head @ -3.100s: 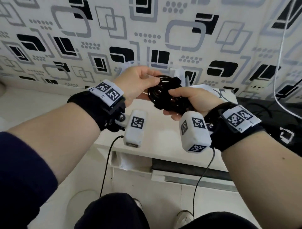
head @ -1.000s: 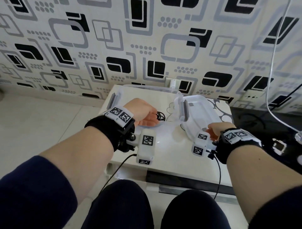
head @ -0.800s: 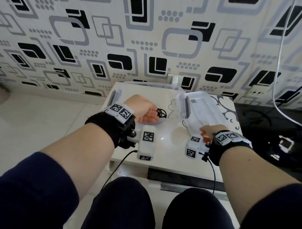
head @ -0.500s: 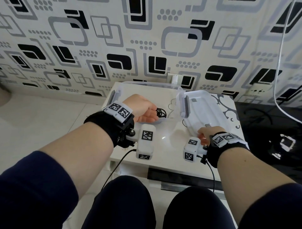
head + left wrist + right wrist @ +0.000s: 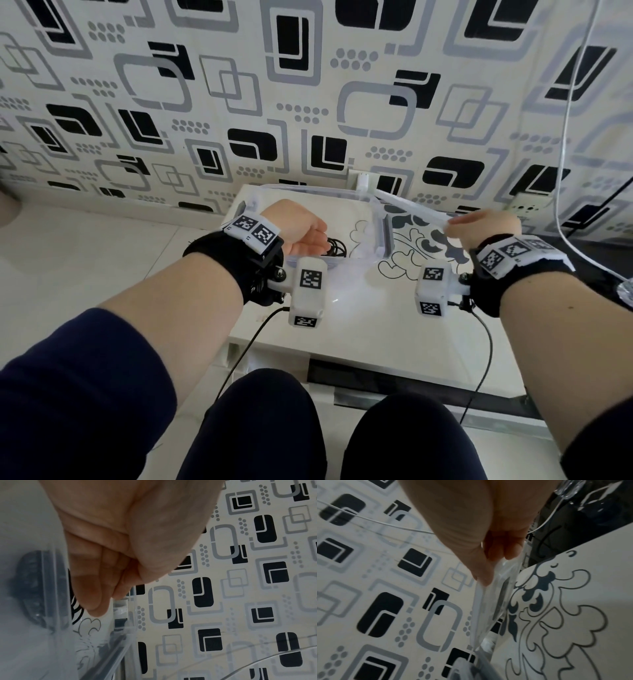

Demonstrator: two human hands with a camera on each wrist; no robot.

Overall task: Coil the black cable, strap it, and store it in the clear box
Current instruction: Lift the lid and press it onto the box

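The clear box stands on the white table, and the coiled black cable lies inside it. My left hand reaches into the box with relaxed fingers just left of the coil, holding nothing. In the left wrist view the left hand hangs beside the box wall, and the cable shows blurred through it. My right hand pinches the edge of the clear lid, which is raised and tilted at the box's right side. Thumb and fingers of the right hand clamp the lid.
The white table carries a black floral print and stands against the patterned wall. A wall socket with a white plug sits just behind the box. A thin white cord hangs at the right over a black surface. My knees are below the table edge.
Three seconds ago both hands held the coil in the air; it now lies in the box. In the last second my right hand has lifted the lid off the table, up beside the box.
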